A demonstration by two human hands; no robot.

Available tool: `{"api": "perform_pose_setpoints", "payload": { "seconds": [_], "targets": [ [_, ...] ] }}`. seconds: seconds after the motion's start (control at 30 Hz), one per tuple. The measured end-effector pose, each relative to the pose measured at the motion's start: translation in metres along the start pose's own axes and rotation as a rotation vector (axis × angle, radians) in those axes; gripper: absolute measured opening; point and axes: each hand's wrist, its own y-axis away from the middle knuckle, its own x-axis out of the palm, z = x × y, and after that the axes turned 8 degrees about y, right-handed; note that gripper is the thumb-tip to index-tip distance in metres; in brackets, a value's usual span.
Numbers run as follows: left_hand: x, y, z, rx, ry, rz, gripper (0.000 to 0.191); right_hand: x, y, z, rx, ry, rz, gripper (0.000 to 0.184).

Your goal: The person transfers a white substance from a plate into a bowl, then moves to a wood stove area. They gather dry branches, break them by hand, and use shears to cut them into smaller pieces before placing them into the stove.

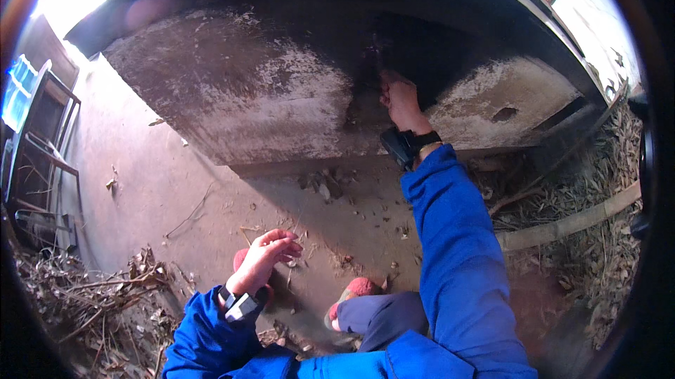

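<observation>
My right hand (402, 100) reaches to the sooty dark patch (416, 47) in the front of a masonry stove-like block (295, 110). Its fingers are closed around what looks like a thin stick-like object (377, 52), which points away from me into the dark. Shadow hides that object's far end and details. Low in front of me, my left hand (269, 255) hovers above the floor and my shoe, its fingers loosely curled and slightly apart. I see nothing clearly held in it. Both wrists carry dark straps with small devices.
Dry leaves and twigs (105, 300) are heaped at lower left, with more dry leaves (601, 279) at right. A curved pale strip (569, 221) crosses the right side. Frames (47, 152) lean at far left. Leaf scraps litter the concrete-like floor (158, 184).
</observation>
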Motion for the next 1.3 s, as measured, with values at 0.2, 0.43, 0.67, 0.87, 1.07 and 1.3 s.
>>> {"api": "perform_pose_setpoints", "payload": {
  "seconds": [0.2, 0.43, 0.67, 0.87, 1.07, 1.3],
  "targets": [
    [-0.003, 0.001, 0.000, -0.067, -0.048, 0.034, 0.027, -0.003, -0.116, -0.060, -0.551, 0.842, 0.081, 0.021],
    [0.001, -0.004, 0.000, -0.062, -0.132, -0.015, 0.026, 0.006, -0.050, -0.066, -0.828, 1.233, -0.379, 0.028],
    [0.008, -0.013, 0.013, -0.005, -0.209, -0.031, 0.024, -0.064, 0.146, -0.101, -0.747, 0.961, 0.144, 0.022],
    [0.002, -0.015, 0.021, 0.119, -0.399, -0.022, 0.031, -0.258, 0.352, -0.182, 0.194, 0.935, 0.334, 0.023],
    [0.017, -0.012, 0.024, 0.189, -0.259, -0.082, 0.031, -0.379, 0.484, -0.174, 0.535, 0.895, 0.049, 0.020],
    [-0.004, -0.007, 0.038, 0.243, -0.174, -0.102, 0.028, -0.371, 0.379, -0.152, 0.244, 0.839, 0.170, 0.014]
  ]
}}
